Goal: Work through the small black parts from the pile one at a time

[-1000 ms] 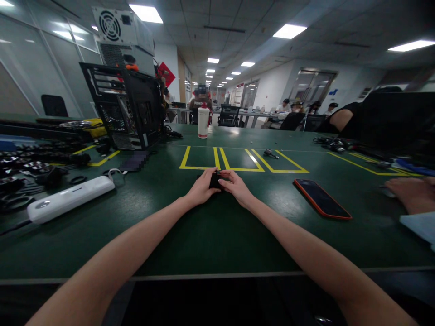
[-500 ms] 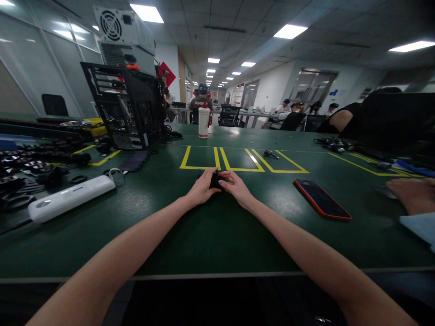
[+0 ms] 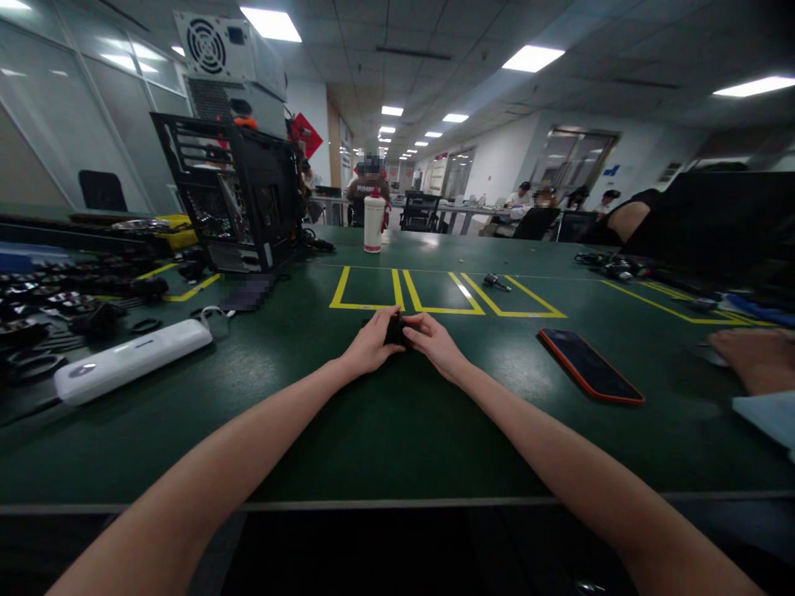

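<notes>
Between my hands, close to the near edge of the yellow tape outlines, is a small black block-like part [image 3: 394, 330]; its exact kind is too dark to make out. My left hand [image 3: 371, 341] is closed around its left side, thumb toward me and fingers over the far side. On the other side, the fingertips of my right hand [image 3: 433, 341] are pinched together at the part's right face. Whether they grip something small there is hidden. A small dark metallic piece with a stem [image 3: 497, 282] lies inside the right tape outline [image 3: 527, 314].
A phone with an orange edge [image 3: 590, 364] lies to the right, near another person's hand [image 3: 754, 356]. Leftward are a white power strip [image 3: 133, 360], a heap of black parts [image 3: 37, 306] and an open computer case [image 3: 233, 194]. A white cup [image 3: 373, 222] stands behind the outlines.
The view has shifted very slightly. My right fingertips sit a touch farther right, showing a little more of the black part; my left hand keeps its hold.
</notes>
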A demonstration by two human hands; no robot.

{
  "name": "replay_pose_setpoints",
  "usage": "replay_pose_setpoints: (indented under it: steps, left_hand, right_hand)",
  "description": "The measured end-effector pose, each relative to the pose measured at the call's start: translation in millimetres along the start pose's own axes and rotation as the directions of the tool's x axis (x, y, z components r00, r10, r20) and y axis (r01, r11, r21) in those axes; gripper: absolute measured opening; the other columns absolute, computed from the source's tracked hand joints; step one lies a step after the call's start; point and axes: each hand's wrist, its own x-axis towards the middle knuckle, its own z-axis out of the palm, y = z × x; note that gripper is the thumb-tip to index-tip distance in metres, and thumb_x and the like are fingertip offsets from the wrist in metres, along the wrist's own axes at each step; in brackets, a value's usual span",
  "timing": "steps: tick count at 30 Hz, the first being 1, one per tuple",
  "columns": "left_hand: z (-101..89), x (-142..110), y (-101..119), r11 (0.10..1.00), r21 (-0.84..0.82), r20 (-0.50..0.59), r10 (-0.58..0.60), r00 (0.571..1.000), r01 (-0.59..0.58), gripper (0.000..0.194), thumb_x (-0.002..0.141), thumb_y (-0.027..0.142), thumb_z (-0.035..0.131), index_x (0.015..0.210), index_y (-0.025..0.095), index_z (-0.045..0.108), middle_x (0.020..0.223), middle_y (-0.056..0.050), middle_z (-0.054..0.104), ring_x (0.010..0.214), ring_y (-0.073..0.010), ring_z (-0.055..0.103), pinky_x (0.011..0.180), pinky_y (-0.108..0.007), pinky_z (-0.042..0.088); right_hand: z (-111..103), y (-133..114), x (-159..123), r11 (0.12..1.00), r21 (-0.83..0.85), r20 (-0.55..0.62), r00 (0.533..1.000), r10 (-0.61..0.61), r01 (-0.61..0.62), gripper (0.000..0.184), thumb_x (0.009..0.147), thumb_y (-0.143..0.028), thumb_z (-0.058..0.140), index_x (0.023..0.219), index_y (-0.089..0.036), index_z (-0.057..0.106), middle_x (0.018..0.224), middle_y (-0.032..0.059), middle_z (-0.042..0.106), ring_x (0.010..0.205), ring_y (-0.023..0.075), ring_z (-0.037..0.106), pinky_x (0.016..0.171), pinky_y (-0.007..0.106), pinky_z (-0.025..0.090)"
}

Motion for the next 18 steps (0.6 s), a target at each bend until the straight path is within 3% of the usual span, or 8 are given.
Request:
replay_pose_setpoints:
  steps: [6,11,14,18]
  left_hand:
    - [-0.3,-0.4,0.0,1.0,-0.008,0.003,-0.009,1.0,0.009,0.069,0.066,0.019,0.064,0.124,0.018,0.027,0.124,-0.011,0.039,0.116,-0.0246,0.038,0.097,-0.042,0.033]
    - [-0.6,-0.8,0.1,1.0,-0.002,0.003,-0.003,1.0,0.003,0.067,0.067,0.019,0.063,0.124,0.018,0.027,0.124,-0.011,0.039,0.117,-0.0243,0.038,0.097,-0.041,0.033]
    - [0.0,0.0,-0.9,1.0,0.009,0.007,-0.006,1.0,0.006,0.068,0.067,0.021,0.064,0.124,0.017,0.027,0.124,-0.012,0.039,0.116,-0.0245,0.038,0.097,-0.041,0.033]
    - [-0.1,0.1,-0.8,1.0,0.008,0.012,-0.017,1.0,0.017,0.068,0.067,0.021,0.064,0.124,0.017,0.027,0.124,-0.012,0.039,0.116,-0.0248,0.038,0.096,-0.042,0.034]
  right_hand:
    - [-2.9,0.9,2.8,0.998,0.018,0.038,0.998,0.059,-0.06,0.034,0.07,-0.03,0.06,0.103,-0.024,0.054,0.108,0.0035,0.055,0.101,0.018,0.051,0.089,0.037,0.039]
    - [-1.4,-4.0,-2.1,0.999,0.038,0.071,0.997,-0.033,0.03,0.031,0.063,-0.023,0.066,0.093,-0.023,0.055,0.099,0.0005,0.057,0.098,0.0152,0.052,0.09,0.034,0.038]
    - [-0.4,-3.8,-1.8,1.0,0.015,0.03,0.999,0.012,-0.013,0.024,0.068,-0.029,0.062,0.091,-0.024,0.055,0.094,0.0005,0.058,0.093,0.0152,0.054,0.085,0.034,0.041]
    - [-1.3,0.0,2.7,0.996,0.036,0.003,0.996,0.084,-0.084,0.031,0.069,-0.031,0.061,0.098,-0.025,0.054,0.097,0.0019,0.058,0.094,0.0166,0.053,0.083,0.035,0.042]
